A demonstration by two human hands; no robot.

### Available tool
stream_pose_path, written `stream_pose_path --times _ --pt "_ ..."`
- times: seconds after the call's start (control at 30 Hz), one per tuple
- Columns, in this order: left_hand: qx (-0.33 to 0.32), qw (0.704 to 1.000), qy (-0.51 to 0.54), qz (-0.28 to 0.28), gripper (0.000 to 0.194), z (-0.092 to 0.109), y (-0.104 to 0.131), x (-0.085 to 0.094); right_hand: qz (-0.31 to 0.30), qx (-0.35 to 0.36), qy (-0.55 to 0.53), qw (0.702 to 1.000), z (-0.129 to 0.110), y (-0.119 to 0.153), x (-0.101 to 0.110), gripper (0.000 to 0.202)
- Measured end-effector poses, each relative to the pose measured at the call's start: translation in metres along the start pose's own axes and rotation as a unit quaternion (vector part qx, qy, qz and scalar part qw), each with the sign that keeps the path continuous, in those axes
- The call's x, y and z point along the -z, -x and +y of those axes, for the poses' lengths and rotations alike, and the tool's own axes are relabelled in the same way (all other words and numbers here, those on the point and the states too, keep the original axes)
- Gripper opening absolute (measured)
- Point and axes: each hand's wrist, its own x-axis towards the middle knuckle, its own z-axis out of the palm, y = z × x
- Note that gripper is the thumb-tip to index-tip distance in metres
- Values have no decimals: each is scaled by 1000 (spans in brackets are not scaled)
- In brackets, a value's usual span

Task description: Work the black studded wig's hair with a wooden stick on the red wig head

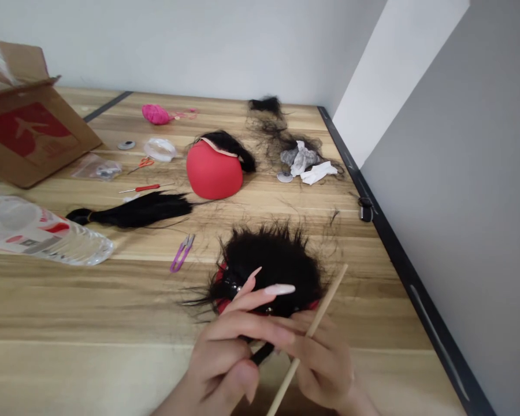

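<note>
In front of me a mass of black hair [273, 260] covers a rounded form, with red showing at its lower edges and small shiny pin heads along the near rim. My left hand [225, 346] is closed at the near side of it, pinching a dark lock of hair [262, 353]; two of its long-nailed fingers reach over the hair. Close beside it, my right hand [329, 358] is closed with a thin wooden stick [327, 300] held slantwise. The stick's lower end runs out of view. The fingertips of both hands meet, so the exact contact is partly hidden.
Purple thread snips [182, 254], a tied black hair bundle [143, 211] and a water bottle [43, 231] lie to the left. Farther back are a red head form [214, 170], a cardboard box [30, 130], pink yarn [156, 114] and loose hair [266, 105]. A wall borders the right edge.
</note>
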Motion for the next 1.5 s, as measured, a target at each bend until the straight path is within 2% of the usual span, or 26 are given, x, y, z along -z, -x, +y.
stream_pose_path --times 0.07,0.13,0.2,0.33,0.47,0.57,0.7,0.77,0.87,0.97,1.0,1.1,1.13,1.2,1.37,1.5 --pt "36 994 97 26 49 0 0 1 1 -7 -6 1000 0 2 -1 41" --pt "60 979 177 76 51 -1 0 0 4 -18 -5 1000 -2 4 -1 44" --pt "76 965 218 122 52 -2 0 -2 11 -36 2 999 -4 4 -2 44" --pt "70 962 193 182 52 -4 -4 -3 53 -79 -34 995 -8 2 -4 41" --pt "38 969 132 207 52 -7 -5 0 120 -157 -100 975 -10 1 -6 32" --pt "1 978 61 198 45 -13 0 1 207 -211 -189 937 -8 7 -4 23" --pt "-47 993 -12 110 38 -15 3 1 216 -230 -353 881 -6 11 0 54" --pt "-51 995 -20 77 39 -13 1 -1 255 -250 -364 860 -7 8 0 66" --pt "-42 997 -37 59 40 -11 -3 -2 322 -282 -336 839 -12 2 -2 74" --pt "-50 994 -75 56 38 -14 -2 -1 321 -288 -310 847 -13 -1 -4 76" --pt "-53 993 -90 55 36 -16 -1 -1 320 -287 -304 850 -13 -1 -4 70" --pt "-64 989 -119 57 30 -21 1 -1 353 -272 -284 849 -12 -2 -4 31" --pt "-64 988 -123 63 29 -22 1 -1 366 -270 -280 845 -13 -3 -4 26" --pt "-58 987 -128 79 29 -23 0 -2 371 -280 -283 839 -14 -4 -4 31" --pt "-34 984 -148 94 30 -23 -2 -2 312 -295 -300 852 -17 -4 -5 35" --pt "-29 983 -152 98 29 -24 -1 -1 233 -274 -249 899 -14 1 -4 33"
